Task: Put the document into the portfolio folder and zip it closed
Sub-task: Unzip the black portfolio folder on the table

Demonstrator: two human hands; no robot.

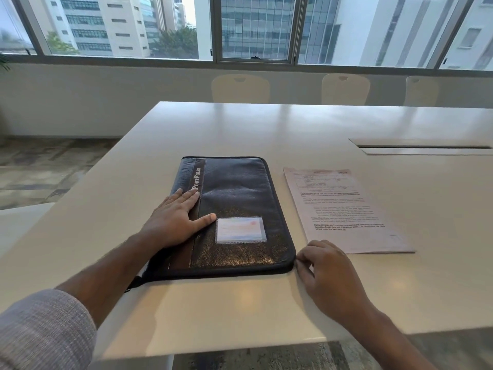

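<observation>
A black, grained portfolio folder (234, 206) with a brown stripe lettered in white is seen on a cream tabletop (266, 129), beside a white document (344, 209) printed in black.

Left hand (177, 218) flat, right hand (326, 273) curled

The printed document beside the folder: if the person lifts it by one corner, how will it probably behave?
The document looks like thin paper lying flat on the glossy table, so it would probably droop when lifted. It seems light and may slide if pushed. Whether it is one sheet or several, I cannot tell.
</observation>
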